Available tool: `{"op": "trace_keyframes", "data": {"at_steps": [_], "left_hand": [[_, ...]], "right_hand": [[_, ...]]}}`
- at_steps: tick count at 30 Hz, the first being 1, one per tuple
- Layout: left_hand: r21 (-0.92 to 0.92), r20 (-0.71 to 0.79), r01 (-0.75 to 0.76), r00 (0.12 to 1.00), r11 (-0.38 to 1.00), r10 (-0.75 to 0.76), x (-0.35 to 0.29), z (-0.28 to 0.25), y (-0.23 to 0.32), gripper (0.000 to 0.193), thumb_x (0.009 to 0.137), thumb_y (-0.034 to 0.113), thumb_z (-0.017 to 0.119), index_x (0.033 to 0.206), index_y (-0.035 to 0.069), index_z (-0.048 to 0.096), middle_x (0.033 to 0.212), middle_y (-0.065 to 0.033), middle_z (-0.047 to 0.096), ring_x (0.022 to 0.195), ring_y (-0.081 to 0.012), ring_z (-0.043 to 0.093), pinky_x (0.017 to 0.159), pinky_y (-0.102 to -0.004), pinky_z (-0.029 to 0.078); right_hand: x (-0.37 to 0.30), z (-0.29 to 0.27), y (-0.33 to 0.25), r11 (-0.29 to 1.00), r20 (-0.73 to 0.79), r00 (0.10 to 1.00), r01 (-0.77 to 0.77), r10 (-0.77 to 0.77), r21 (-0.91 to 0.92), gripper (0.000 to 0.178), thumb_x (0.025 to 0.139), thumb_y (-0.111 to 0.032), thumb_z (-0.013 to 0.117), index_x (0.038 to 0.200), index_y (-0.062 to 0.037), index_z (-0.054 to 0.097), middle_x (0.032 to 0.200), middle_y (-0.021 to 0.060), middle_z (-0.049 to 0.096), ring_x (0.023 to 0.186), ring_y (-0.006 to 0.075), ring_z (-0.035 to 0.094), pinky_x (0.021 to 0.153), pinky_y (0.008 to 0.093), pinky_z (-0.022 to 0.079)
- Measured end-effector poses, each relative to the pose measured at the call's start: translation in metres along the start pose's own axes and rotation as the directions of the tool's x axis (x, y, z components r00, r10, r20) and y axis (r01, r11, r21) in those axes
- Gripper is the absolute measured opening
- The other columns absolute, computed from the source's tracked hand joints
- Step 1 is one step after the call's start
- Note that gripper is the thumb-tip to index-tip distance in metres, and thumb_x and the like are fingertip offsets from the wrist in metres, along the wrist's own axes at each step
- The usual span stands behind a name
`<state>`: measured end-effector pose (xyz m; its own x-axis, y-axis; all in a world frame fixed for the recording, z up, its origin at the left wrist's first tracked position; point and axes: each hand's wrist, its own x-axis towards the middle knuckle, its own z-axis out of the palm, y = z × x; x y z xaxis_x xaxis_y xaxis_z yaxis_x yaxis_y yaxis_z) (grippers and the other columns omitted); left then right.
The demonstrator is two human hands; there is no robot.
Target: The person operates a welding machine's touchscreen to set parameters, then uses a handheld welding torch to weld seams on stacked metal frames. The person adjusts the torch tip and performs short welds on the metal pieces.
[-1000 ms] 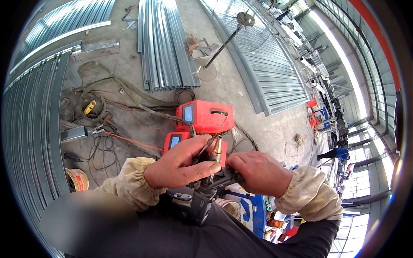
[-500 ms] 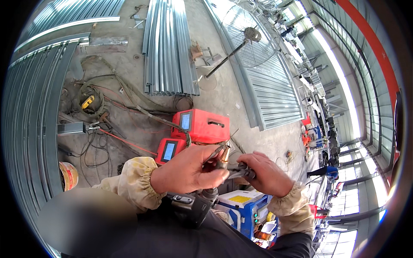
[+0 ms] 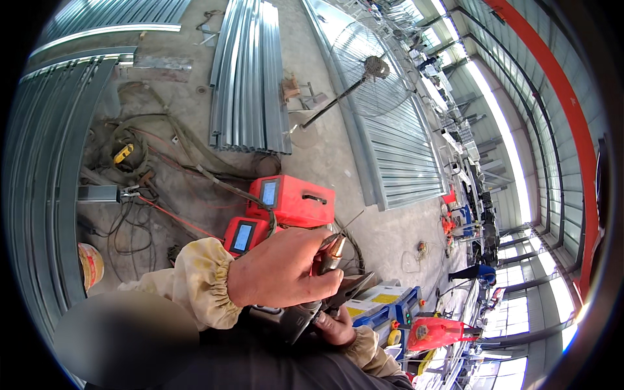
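My left hand [image 3: 279,268] is closed round the neck of a welding torch [image 3: 335,249]. Its copper-coloured tip points up and away from me, and a thin wire sticks out past it. Below and right of that, close to my body, my right hand [image 3: 336,327] is closed on a dark tool that looks like pliers [image 3: 351,288]. Their pointed jaws lean up to the right, apart from the torch tip. My left hand partly hides the tool's handles and the fingers of my right hand.
Two red machines with screens [image 3: 296,198] stand just beyond my hands, among cables [image 3: 188,146]. Steel profiles [image 3: 250,84] lie stacked ahead and at the left [image 3: 49,149]. A large fan [image 3: 376,67] stands far ahead. Blue-and-white equipment [image 3: 383,302] is at the right; a person [image 3: 478,274] bends farther off.
My right hand has dropped with the pliers from beside the torch tip to below my left hand. My left hand keeps its hold on the torch. The view has shifted slightly.
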<state>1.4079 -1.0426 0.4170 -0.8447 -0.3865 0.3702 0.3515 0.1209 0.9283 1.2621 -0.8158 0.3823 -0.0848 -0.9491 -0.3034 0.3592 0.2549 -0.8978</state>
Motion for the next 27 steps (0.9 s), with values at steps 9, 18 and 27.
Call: {"op": "trace_keyframes", "data": {"at_steps": [9,18,27], "left_hand": [[0.017,-0.067,-0.069,0.995,0.997,0.07,-0.004,0.0,0.003,0.026,0.091,0.02,0.07,0.086,0.003,0.051,0.068,-0.0044,0.06,0.054,-0.0146,0.059,0.05,-0.0311,0.042],[-0.098,-0.153,0.037,0.987,0.995,-0.051,-0.014,-0.009,0.013,0.034,0.093,0.023,0.074,0.103,0.003,0.048,0.076,-0.0055,0.062,0.061,-0.0166,0.068,0.056,-0.0303,0.048],[0.149,-0.236,-0.095,0.963,0.984,0.129,-0.019,0.0,0.014,0.026,0.091,0.008,0.072,0.105,0.002,0.05,0.067,-0.0043,0.057,0.053,-0.0167,0.056,0.052,-0.0322,0.043]], "right_hand": [[-0.007,-0.007,0.017,0.995,0.065,0.998,-0.006,0.013,-0.099,0.067,0.103,-0.022,0.065,0.155,-0.001,0.029,0.142,0.0053,0.054,0.13,0.0147,0.05,0.108,0.033,0.039],[0.006,0.028,0.013,0.998,-0.057,0.998,0.025,-0.028,-0.065,0.108,0.078,-0.019,0.094,0.158,-0.0063,0.023,0.134,0.0095,0.061,0.123,0.0213,0.061,0.104,0.0396,0.049],[0.007,0.04,0.009,0.996,0.029,0.998,0.065,-0.063,-0.057,0.073,0.086,-0.006,0.085,0.144,-0.0062,0.04,0.129,0.0014,0.058,0.12,0.0126,0.053,0.104,0.0338,0.042]]}}
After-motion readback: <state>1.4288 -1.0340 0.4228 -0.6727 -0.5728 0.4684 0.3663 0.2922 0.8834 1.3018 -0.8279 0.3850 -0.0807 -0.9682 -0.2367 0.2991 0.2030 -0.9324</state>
